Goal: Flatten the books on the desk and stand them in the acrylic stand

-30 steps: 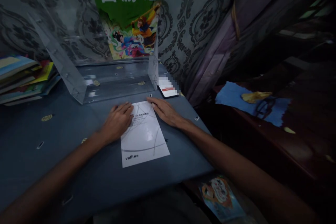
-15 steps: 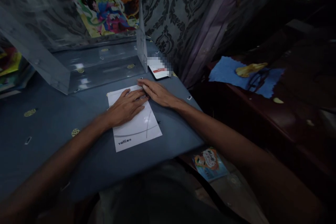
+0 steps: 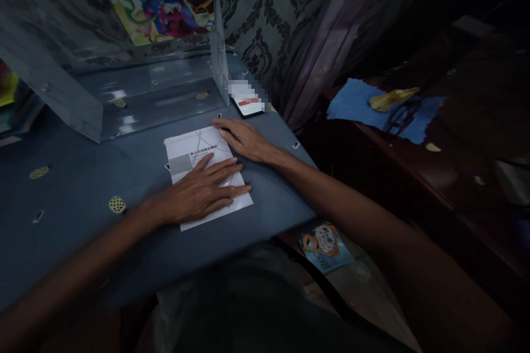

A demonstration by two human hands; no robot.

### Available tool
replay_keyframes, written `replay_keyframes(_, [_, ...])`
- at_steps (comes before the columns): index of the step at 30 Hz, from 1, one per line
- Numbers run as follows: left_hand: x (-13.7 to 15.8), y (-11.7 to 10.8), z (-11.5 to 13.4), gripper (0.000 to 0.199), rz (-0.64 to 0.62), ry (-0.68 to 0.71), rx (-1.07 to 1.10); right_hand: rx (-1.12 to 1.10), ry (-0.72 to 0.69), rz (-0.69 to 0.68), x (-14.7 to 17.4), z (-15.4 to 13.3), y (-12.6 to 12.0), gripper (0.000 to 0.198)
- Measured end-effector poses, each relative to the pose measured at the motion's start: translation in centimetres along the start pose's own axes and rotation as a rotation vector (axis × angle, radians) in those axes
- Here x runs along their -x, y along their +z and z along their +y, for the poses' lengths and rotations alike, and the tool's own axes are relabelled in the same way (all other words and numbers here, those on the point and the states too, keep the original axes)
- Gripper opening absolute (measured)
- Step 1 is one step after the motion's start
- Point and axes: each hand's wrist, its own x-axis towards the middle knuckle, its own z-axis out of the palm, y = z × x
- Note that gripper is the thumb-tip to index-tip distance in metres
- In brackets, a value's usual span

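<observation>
A white printed booklet [image 3: 178, 143] lies flat on the grey-blue tabletop [image 3: 141, 253], with dark lettering and a grey block on its face. My left hand [image 3: 202, 190] rests across its lower half, fingers spread, fingertips reaching the right edge. At the booklet's upper right corner lies my right hand [image 3: 244, 139], its fingers stretched out and the thumb a little apart. Under my left palm part of the print is hidden.
A clear acrylic stand [image 3: 161, 116] stands behind the booklet, beside a phone [image 3: 250, 106]. Books [image 3: 20, 105] are stacked at the left. Right of the table, a blue cloth [image 3: 351, 102] lies on a dark red surface. A colourful booklet [image 3: 325, 248] sits below the table edge.
My left hand has slid down the booklet from its upper part to its lower half, uncovering the printed title. My right hand stays at the upper right corner. The view has shifted slightly.
</observation>
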Motion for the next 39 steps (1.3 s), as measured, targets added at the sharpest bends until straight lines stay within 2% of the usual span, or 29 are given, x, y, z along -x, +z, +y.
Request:
replay_keyframes(4, [0.4, 0.1, 0.8, 0.042, -0.007, 0.028, 0.026, 0.105, -0.027, -0.080, 0.5, -0.5, 0.0, 0.051])
replay_keyframes(9, [0.5, 0.8, 0.8, 0.042, 0.049, 0.027, -0.023, 0.221, -0.100, -0.175, 0.2, -0.7, 0.3, 0.051])
replay_keyframes(19, [-0.8, 1.5, 0.3, 0.042, 0.194, -0.200, -0.126, 0.138, -0.273, -0.385, -6.1, 1.8, 1.2, 0.046])
replay_keyframes(21, [-0.9, 1.3, -0.5, 0.042, 0.206, -0.182, -0.128, 0.101, -0.264, -0.390, -6.5, 1.9, 1.2, 0.046])
replay_keyframes(24, [-0.7, 0.8, -1.8, 0.042, 0.191, -0.098, -0.106, 0.055, -0.189, -0.312, -6.2, 1.8, 1.2, 0.044])
replay_keyframes(28, [-0.2, 0.1, -3.3, 0.043, 0.174, -0.021, -0.023, -0.062, -0.065, -0.170, -3.2, 0.2, 0.1, 0.042])
replay_keyframes(31, [0.1, 0.2, -3.7, 0.042, 0.201, 0.001, 0.009, -0.114, 0.070, -0.087, 1.4, -2.3, -0.9, 0.047])
replay_keyframes(33, [0.2, 0.4, -3.8, 0.041, 0.224, 0.006, 0.014, -0.047, 0.128, -0.017, 5.1, -4.2, -1.1, 0.051])
replay_keyframes(36, [0.2, 0.6, -3.8, 0.040, 0.237, 0.006, 0.027, 0.114, 0.090, -0.042, 9.9, -6.6, -0.6, 0.058])
replay_keyframes(39, [0.2, 0.4, -3.6, 0.040, 0.249, 0.011, 0.038, 0.268, 0.065, -0.102, 12.3, -8.5, 0.6, 0.063])
